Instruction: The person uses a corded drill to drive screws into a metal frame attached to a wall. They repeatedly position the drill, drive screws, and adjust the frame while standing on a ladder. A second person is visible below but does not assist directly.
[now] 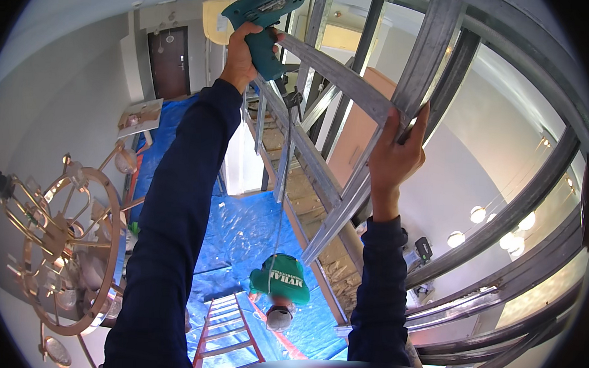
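Observation:
High up in the head view, my left hand point(240, 58) is wrapped around the handle of a dark green power drill point(267, 6). A grey metal channel point(340, 74) runs from beside the drill down to the right. At its right end my right hand point(397, 156) grips the channel, thumb and finger pressed against the joint with an upright metal stud point(429, 54). The other fingers of that hand are partly hidden. Below the drill hangs a thin cord point(285, 157). The drill's front end is out of view.
A ring-shaped chandelier point(110, 241) hangs on the left. Far below, a person in a green shirt point(281, 280) stands on blue sheeting point(232, 227), beside an orange ladder point(228, 327). Curved metal framing point(498, 238) and lit globe lamps point(477, 214) are on the right.

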{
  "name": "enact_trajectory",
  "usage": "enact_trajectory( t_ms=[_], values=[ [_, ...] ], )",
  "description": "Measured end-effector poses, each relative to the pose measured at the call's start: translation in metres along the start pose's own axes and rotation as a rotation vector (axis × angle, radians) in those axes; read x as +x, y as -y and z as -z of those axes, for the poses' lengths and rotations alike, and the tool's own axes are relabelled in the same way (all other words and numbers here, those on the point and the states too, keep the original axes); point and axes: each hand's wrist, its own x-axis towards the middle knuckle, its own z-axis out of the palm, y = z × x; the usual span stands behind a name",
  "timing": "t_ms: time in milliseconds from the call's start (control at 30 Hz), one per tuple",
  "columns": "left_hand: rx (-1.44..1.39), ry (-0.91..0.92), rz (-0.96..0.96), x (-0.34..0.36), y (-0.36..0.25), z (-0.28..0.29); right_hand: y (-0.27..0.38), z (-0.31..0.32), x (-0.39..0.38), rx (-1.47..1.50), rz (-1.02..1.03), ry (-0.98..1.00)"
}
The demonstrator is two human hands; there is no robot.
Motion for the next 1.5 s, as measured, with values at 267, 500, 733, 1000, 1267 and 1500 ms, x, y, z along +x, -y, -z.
enact_trajectory(
  t_ms=[267, 500, 733, 1000, 1267, 1500],
  values=[
    [-0.021, -0.018, 0.014, 0.002, 0.002, -0.001, -0.003, -0.002, 0.000, 0.018, 0.019, -0.009],
    [0.001, 0.006, 0.007, 0.002, -0.001, 0.002, -0.004, -0.005, 0.001, 0.028, 0.033, -0.053],
    [0.051, 0.039, -0.022, 0.005, -0.006, 0.006, 0.000, 0.000, 0.000, -0.018, -0.002, -0.002],
    [0.135, 0.032, -0.042, 0.004, -0.010, 0.004, -0.001, -0.004, 0.001, 0.007, 0.033, -0.044],
    [0.127, -0.010, -0.044, 0.004, -0.004, -0.001, -0.003, -0.003, 0.000, 0.014, 0.000, -0.036],
    [0.110, -0.013, -0.022, -0.001, 0.002, -0.005, -0.005, -0.005, -0.001, 0.050, 0.003, -0.034]
  ],
)
